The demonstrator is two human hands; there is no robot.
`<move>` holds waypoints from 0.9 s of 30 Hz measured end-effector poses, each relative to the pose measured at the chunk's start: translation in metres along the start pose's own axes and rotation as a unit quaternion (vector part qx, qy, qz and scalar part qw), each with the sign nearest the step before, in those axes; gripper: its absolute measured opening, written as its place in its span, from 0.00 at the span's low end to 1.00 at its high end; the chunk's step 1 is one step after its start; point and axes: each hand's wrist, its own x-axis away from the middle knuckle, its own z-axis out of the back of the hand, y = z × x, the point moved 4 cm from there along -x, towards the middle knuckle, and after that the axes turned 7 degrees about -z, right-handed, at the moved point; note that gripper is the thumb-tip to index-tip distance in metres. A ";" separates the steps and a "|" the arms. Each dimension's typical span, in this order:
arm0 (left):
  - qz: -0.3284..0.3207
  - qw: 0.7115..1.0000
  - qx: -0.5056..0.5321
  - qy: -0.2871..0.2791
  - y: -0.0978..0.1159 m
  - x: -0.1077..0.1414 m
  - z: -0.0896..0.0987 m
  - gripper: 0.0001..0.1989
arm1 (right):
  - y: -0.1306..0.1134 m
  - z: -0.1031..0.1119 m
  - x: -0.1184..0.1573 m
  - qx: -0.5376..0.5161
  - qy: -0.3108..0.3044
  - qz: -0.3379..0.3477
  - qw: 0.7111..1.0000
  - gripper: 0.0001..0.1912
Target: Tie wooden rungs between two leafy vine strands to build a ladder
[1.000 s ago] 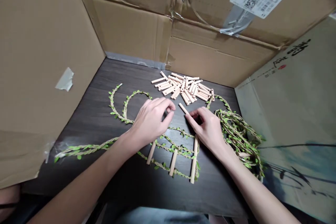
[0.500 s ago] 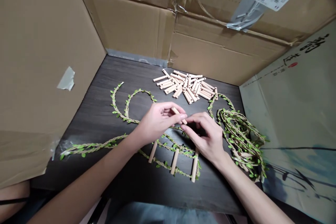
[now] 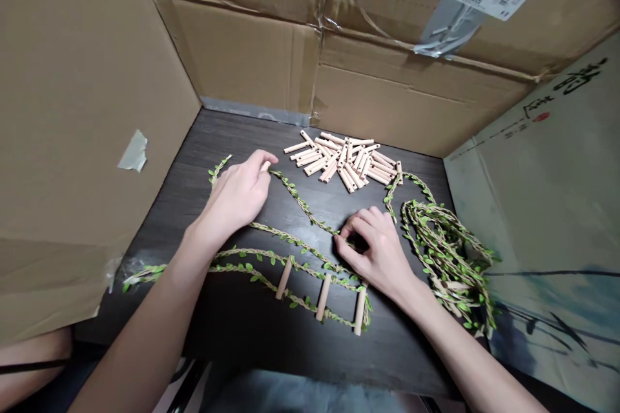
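Observation:
My left hand (image 3: 238, 190) is closed on a wooden peg (image 3: 265, 166), whose end shows at the fingertips, beside the upper leafy cord (image 3: 303, 204). That cord runs down to my right hand (image 3: 375, 245), whose thumb and fingers pinch it near the middle of the table. Below the hands, several wooden rungs (image 3: 322, 297) join two strands of leafy cord (image 3: 256, 275). The right-hand rung (image 3: 359, 313) lies just below my right hand. Part of the cord at the far left is hidden behind my left hand.
A pile of wooden pegs with holes (image 3: 343, 158) lies at the back. Coiled leafy cord (image 3: 445, 251) sits at the right. Cardboard walls (image 3: 252, 55) stand behind and at the left, with a pale printed panel (image 3: 542, 187) at the right of the dark table (image 3: 290, 355).
My left hand has moved away to the left and back with the peg, apart from my right hand. The upper cord is now stretched between them; its loop has opened out.

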 end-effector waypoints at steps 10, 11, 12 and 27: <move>0.036 0.988 -0.147 -0.044 -0.033 0.000 0.020 0.12 | 0.008 -0.004 0.001 -0.003 0.005 -0.035 0.999 0.09; 0.036 0.988 -0.145 -0.042 -0.032 0.000 0.020 0.11 | 0.008 -0.004 0.001 -0.004 0.006 -0.035 0.999 0.09; 0.037 0.989 -0.140 -0.044 -0.030 0.000 0.019 0.10 | 0.008 -0.004 0.001 -0.003 0.008 -0.036 0.999 0.09; -0.137 0.935 0.202 -0.257 0.066 0.024 -0.040 0.11 | -0.008 0.008 0.005 0.052 0.073 0.085 0.992 0.18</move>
